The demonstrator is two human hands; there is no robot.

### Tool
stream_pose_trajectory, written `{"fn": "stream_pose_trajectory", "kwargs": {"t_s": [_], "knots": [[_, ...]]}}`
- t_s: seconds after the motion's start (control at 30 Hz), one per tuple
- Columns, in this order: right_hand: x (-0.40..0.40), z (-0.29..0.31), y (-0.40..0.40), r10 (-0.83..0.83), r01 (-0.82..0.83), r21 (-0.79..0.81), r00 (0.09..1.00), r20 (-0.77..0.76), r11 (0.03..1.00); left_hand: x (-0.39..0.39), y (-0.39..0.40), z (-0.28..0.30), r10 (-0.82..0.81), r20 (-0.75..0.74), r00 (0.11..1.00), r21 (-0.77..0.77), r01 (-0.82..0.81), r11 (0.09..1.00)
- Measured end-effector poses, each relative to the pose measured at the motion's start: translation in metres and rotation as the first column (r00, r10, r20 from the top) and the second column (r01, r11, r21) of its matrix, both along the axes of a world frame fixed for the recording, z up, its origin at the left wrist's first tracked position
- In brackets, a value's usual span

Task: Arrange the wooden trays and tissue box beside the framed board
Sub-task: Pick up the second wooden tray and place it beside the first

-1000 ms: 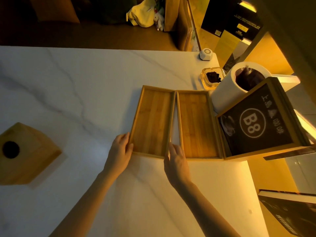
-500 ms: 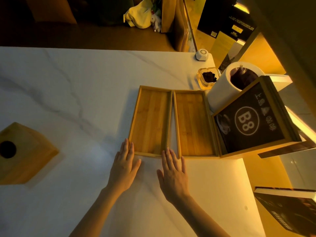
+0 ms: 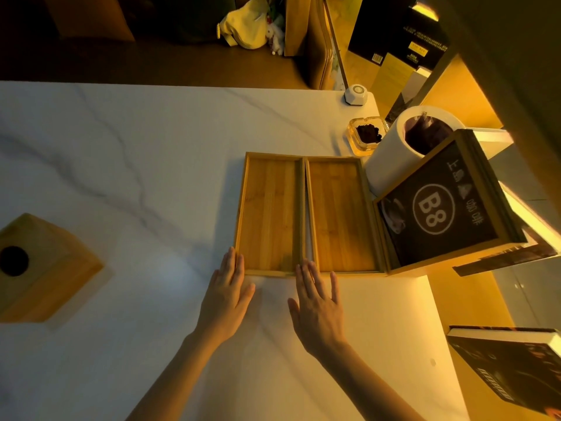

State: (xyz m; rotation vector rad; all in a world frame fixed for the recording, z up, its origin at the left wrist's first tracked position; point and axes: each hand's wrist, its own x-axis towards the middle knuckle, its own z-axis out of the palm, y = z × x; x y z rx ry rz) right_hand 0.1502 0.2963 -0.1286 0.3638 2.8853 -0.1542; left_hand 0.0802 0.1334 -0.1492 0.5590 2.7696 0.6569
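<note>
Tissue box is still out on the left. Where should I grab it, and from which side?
Probably pinch the tissue box across two opposite side walls, coming from above with the left hand: it sits apart on the table, walls exposed, and its top offers only a round hole.

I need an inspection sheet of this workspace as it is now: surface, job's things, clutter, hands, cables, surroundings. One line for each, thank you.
Surface: white marble table, grey veins, warm yellow light.
Job's things: left wooden tray and right wooden tray lie side by side, both empty; the right one is next to the framed board marked B8. The wooden tissue box stands far left, apart from them.
Clutter: glass ashtray, white cylinder bin, small white device, book.
Hands: left hand and right hand flat, open, at the trays' near edge; no grip.
Cables: nothing seen.
Surroundings: yellow bag on the floor.
</note>
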Motion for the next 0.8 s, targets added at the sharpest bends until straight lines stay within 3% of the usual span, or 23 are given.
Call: {"fn": "stream_pose_trajectory", "kwargs": {"t_s": [0.5,0.8], "knots": [[0.012,-0.001,0.017,-0.027,0.028,-0.013,0.998,0.054,1.0,0.016,0.011,-0.002,-0.018,-0.037,0.999,-0.043,0.017,0.999],[0.014,-0.002,0.016,-0.027,0.029,-0.024,0.997,0.075,0.999,0.016,0.014,0.006,-0.013,0.021,1.0,-0.144,0.016,0.989]]}}
